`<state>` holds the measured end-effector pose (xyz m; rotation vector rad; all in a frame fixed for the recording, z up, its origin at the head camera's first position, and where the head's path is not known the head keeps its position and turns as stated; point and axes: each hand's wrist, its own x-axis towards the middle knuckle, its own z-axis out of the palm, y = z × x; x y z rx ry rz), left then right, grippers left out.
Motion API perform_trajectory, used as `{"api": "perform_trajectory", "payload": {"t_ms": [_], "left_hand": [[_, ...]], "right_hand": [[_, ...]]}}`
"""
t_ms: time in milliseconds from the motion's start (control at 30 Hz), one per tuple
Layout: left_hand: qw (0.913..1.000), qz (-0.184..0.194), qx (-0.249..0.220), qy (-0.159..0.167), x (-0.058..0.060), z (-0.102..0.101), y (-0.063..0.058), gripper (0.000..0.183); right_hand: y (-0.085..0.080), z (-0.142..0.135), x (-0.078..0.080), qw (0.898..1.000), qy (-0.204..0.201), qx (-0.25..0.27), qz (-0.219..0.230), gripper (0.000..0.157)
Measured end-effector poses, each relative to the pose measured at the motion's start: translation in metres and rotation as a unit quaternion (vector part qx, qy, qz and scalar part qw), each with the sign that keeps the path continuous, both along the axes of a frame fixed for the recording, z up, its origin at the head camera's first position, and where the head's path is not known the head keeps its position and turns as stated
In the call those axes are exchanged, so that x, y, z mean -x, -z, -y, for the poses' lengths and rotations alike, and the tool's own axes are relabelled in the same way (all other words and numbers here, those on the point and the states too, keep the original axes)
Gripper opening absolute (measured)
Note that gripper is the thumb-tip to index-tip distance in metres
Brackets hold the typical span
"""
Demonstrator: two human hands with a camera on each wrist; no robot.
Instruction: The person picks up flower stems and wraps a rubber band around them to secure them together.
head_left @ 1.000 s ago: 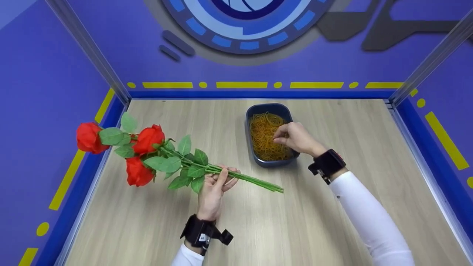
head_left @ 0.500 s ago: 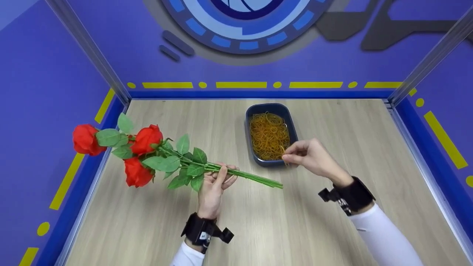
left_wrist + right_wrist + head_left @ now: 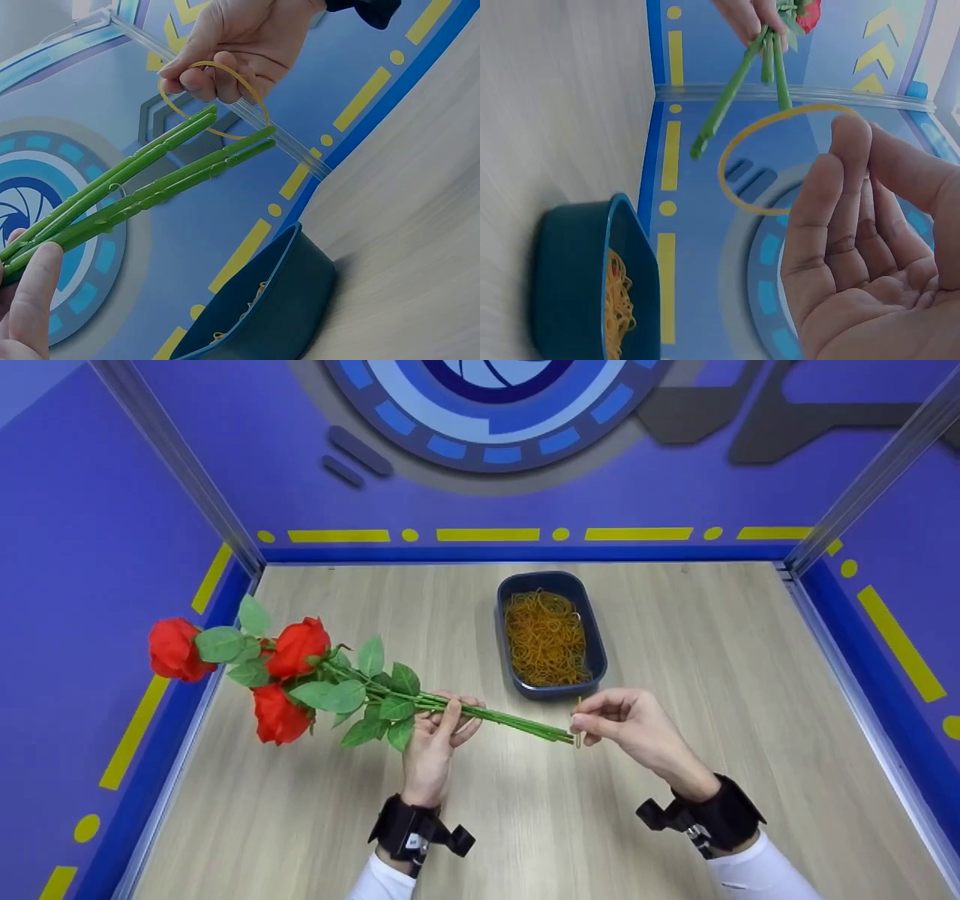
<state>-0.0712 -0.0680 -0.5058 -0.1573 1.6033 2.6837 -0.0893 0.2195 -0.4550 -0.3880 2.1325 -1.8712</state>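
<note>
My left hand (image 3: 433,757) grips a bunch of artificial roses by their green stems (image 3: 517,723), thumb on top. Red blooms (image 3: 298,648) and green leaves (image 3: 330,694) spread to the left, while the cut ends point right. Between thumb and fingertips my right hand (image 3: 634,727) pinches a yellow rubber band (image 3: 264,105). In the left wrist view the band hangs as an open loop right at the stem ends (image 3: 262,135), overlapping them. The right wrist view shows the same loop, with the stems (image 3: 724,105) behind it.
A dark blue rectangular container (image 3: 598,660) holding a heap of rubber bands (image 3: 546,637) stands on the wooden table (image 3: 712,660), beyond the stem ends. Blue panels (image 3: 450,502) with yellow dashes wall the table at the back and both sides.
My right hand has come out of the container with a rubber band and moved toward me, to the stem ends. The left hand and roses have barely shifted.
</note>
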Motion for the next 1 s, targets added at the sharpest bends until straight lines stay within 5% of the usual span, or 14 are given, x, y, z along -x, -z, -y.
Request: {"api": "perform_trajectory", "payload": {"t_ms": [567, 1000], "left_hand": [[0.9998, 0.001, 0.007, 0.018, -0.003, -0.006, 0.003, 0.006], [0.9995, 0.009, 0.024, 0.018, -0.006, -0.012, 0.007, 0.009]], "right_hand": [[-0.002, 0.02, 0.009, 0.999, -0.034, 0.038, 0.014, 0.024], [-0.009, 0.04, 0.024, 0.998, -0.055, 0.003, 0.019, 0.019]]}}
